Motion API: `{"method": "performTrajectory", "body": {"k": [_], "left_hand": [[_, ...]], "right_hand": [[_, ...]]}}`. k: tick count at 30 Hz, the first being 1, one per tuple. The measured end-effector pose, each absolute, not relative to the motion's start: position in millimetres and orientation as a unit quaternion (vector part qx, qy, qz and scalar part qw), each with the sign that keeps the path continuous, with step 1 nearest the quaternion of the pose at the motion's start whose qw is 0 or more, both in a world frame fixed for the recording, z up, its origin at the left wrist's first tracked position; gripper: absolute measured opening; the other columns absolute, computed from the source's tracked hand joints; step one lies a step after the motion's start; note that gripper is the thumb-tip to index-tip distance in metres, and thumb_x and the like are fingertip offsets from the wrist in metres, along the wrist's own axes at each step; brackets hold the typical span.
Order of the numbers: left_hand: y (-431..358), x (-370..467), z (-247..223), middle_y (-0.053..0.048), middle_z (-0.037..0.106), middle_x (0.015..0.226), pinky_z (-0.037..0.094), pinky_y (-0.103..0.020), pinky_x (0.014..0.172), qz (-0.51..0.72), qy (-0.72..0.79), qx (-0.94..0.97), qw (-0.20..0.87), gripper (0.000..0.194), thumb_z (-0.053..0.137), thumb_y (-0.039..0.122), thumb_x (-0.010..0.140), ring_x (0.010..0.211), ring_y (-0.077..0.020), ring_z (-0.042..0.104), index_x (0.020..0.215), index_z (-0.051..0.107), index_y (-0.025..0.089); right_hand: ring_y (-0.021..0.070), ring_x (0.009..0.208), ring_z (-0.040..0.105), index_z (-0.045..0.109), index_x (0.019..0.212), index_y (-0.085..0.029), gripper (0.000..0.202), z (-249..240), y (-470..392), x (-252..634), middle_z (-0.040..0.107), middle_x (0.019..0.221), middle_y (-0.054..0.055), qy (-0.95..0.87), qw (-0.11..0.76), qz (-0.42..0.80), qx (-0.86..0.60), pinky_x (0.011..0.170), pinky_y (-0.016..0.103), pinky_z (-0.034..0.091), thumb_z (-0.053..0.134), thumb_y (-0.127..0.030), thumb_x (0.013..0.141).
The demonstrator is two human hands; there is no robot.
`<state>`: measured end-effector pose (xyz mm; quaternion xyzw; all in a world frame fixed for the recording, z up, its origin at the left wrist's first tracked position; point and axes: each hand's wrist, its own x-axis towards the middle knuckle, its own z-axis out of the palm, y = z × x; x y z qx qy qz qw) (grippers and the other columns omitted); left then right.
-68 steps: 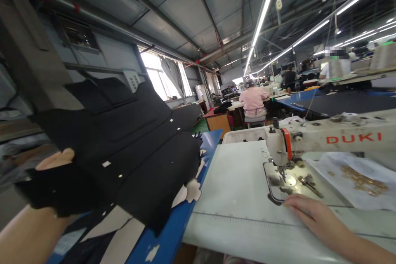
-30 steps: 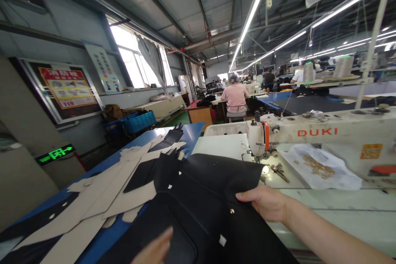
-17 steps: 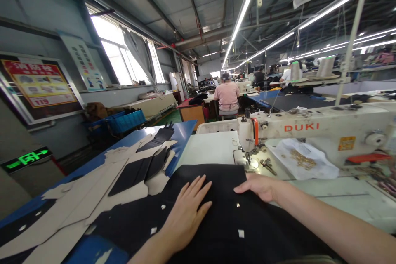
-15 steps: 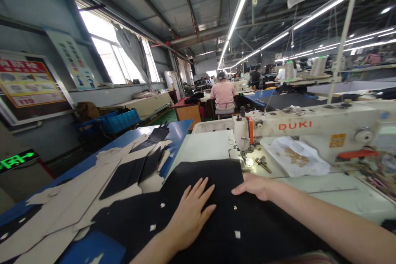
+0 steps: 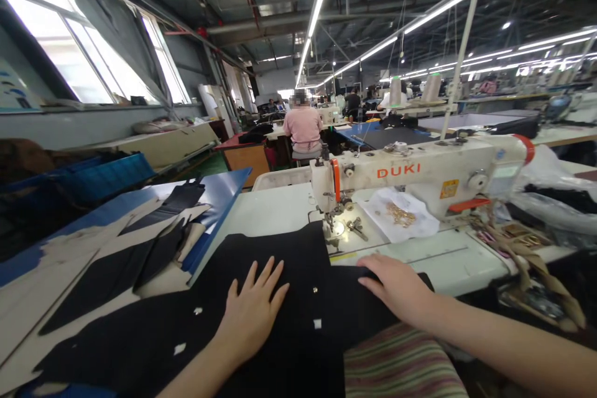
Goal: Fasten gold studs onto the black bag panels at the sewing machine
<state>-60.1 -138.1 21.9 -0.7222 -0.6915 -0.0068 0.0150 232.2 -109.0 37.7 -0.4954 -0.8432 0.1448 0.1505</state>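
Black fabric with small white patches lies over the front of the sewing table, its upper edge beside the needle of the white sewing machine. My left hand rests flat on the fabric, fingers spread. Farther right, my right hand touches the fabric near its right part, thumb and fingers apart, nothing visibly gripped. Striped cloth shows below my right hand.
Cut beige and black pieces cover the blue table at left. A white cloth with small gold parts lies under the machine arm. Straps and metal pieces hang at right. A person in pink sits ahead.
The view has turned right. My right hand has moved away from the needle area, toward the right over the fabric. More of the striped cloth shows. My left hand stays flat on the fabric.
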Motion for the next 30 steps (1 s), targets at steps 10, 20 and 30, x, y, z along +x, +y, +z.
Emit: {"method": "performTrajectory", "body": {"k": [10,20,30], "left_hand": [[-147.5,-34.5,27.8,-0.007,0.030,0.150,0.026,-0.066,0.100,0.015,-0.724,-0.690,0.021,0.051,0.024,0.042,0.093,0.137,-0.0370,0.022,0.140,0.036,0.026],[-162.8,-16.5,49.9,-0.011,0.038,0.144,0.038,-0.058,0.097,0.091,-0.686,-0.721,0.027,0.045,0.036,0.037,0.089,0.130,-0.0407,0.035,0.129,0.053,0.024],[-123.7,-38.6,50.6,-0.009,0.060,0.126,0.049,-0.051,0.089,0.057,-0.542,-0.832,0.102,0.037,0.040,0.029,0.087,0.119,-0.0329,0.052,0.116,0.064,0.027]], "right_hand": [[0.0244,0.089,0.056,0.067,0.083,-0.016,0.023,34.2,-81.5,224.7,0.062,0.087,0.010,-0.883,0.109,0.024,-0.456,0.079,0.034,0.040,0.046,-0.021,0.092],[0.0236,0.130,0.036,0.040,0.138,-0.013,0.045,17.6,-94.5,216.5,0.040,0.143,0.012,-0.906,0.215,0.100,-0.349,0.109,0.039,0.027,0.041,-0.022,0.094],[0.0264,0.139,0.018,0.032,0.141,-0.004,0.061,17.8,-87.7,180.1,0.024,0.149,0.017,-0.903,0.154,0.204,-0.345,0.114,0.041,0.016,0.034,-0.043,0.094]]}}
